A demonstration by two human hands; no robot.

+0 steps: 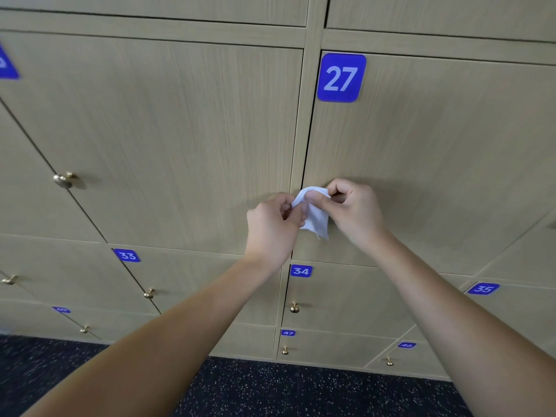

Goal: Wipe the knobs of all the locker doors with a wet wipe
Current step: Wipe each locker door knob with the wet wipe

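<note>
left hand, right hand (both pinching), arms outstretched

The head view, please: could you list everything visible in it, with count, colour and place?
wipe: one, white, crumpled, pinched between both hands in front of the left edge of door 27
knobs: seven visible, brass; one large at mid-left, six small on the lower doors
doors: many, beige wood grain, all closed, filling the wall
labels: blue with white numbers; 27 upper right, 33, 34, 35 and 47 below, others blurred or cut off
floor: dark, white-speckled, along the bottom
left hand: pinches the wipe's left side
right hand: pinches the wipe's top right
</note>
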